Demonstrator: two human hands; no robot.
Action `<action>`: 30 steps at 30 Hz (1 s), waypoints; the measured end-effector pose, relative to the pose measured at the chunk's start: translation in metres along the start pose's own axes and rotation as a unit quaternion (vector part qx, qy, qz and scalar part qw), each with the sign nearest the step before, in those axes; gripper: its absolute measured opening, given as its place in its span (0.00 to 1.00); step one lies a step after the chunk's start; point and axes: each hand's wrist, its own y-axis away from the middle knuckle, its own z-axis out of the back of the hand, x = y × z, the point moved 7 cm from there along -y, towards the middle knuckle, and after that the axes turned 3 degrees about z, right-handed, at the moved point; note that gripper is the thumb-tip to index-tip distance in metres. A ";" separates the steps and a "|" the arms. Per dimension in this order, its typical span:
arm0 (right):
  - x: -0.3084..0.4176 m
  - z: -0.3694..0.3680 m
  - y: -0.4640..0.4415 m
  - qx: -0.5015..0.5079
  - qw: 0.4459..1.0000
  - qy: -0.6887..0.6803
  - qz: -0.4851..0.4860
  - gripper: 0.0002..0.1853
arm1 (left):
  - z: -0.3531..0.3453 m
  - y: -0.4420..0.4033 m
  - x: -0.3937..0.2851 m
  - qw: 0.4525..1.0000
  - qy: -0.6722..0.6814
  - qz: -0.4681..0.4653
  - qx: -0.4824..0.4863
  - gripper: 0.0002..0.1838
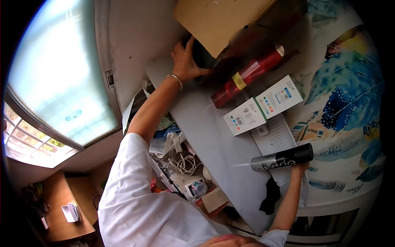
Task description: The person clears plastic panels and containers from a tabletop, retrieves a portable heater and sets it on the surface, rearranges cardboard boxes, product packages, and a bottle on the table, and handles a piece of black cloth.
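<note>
My right hand is closed round a black and silver can with large lettering. The can lies nearly level above the grey tabletop, and most of my fingers are hidden behind it. Up by the wall, my left hand curves round a dark object tucked under the edge of a cardboard box. What that object is I cannot make out. A red cylinder with a yellow label lies on the table, beside white printed cartons.
A white perforated tray rests by the cartons, with a black cloth lower down. Below the table edge is an open drawer with cables and small items. A window stands at left; a feather-patterned cloth spreads at right.
</note>
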 end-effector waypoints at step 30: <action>0.016 -0.183 0.088 0.252 0.539 0.676 0.434 0.14 | 0.044 0.011 0.030 0.984 0.167 0.023 -0.054 0.64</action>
